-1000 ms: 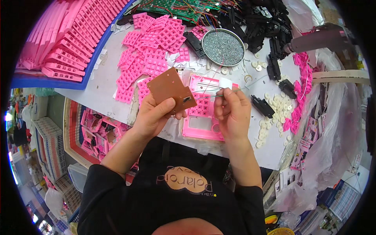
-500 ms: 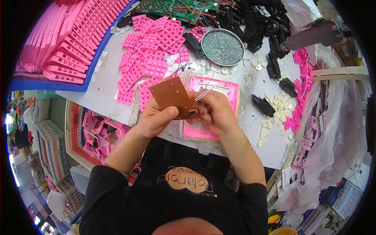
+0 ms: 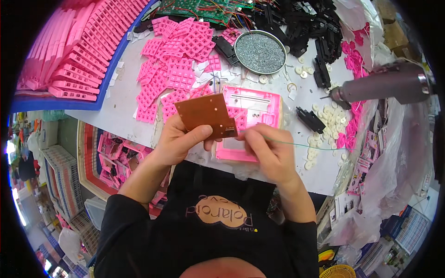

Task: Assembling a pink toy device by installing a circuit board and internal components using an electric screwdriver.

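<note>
My left hand (image 3: 178,143) grips a brown circuit board (image 3: 203,115), thumb on its face and fingers behind. A small slotted part shows at the board's lower right corner, and thin wires rise behind its top edge. Close to that corner, my right hand (image 3: 273,150) is closed in a pinch. A thin green wire (image 3: 310,147) runs from it off to the right; its end by the fingertips is hidden. Beneath both hands lies a pink plastic casing (image 3: 274,104) on a clear wrapping, partly covered by the board.
Pink keypad pieces (image 3: 181,74) are heaped at left, near a blue tray (image 3: 105,88) of pink casings. A round dish of screws (image 3: 260,52) stands behind. Right are black parts (image 3: 310,120), white discs (image 3: 331,123) and a hanging electric screwdriver (image 3: 384,85). Green circuit boards (image 3: 199,10) lie far back.
My right hand has drawn back slightly to the right from the board. A green wire now stretches from it, and the white wires it held no longer show. The screwdriver has swung nearer.
</note>
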{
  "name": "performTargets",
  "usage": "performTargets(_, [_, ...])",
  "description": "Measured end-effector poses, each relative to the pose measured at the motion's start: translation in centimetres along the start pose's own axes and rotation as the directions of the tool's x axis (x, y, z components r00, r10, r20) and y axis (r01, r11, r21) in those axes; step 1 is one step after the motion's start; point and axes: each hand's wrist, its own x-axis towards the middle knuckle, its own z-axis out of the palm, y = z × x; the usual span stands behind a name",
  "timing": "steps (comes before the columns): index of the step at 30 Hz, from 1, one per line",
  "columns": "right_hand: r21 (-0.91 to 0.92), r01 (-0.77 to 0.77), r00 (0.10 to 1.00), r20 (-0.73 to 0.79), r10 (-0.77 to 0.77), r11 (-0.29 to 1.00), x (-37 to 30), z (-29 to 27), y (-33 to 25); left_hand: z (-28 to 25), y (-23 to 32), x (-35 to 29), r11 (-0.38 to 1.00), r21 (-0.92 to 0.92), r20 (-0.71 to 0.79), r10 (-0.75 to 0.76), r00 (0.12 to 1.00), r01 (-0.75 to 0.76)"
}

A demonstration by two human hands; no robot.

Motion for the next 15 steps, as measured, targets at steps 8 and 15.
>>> performTargets(8, [-0.134,-0.625,0.773,0.029,0.633,0.769,-13.4,-9.9,-0.3,0.4,2.8,-2.4,0.790,0.613,0.171,-0.096,0.981,-0.030])
performTargets(15, [-0.893,0.121,0.972,0.018,-0.235,0.434,-9.7,-5.7,-8.2,2.8,1.5,-0.6,0.706,0.647,0.391,0.017,0.920,-0.288])
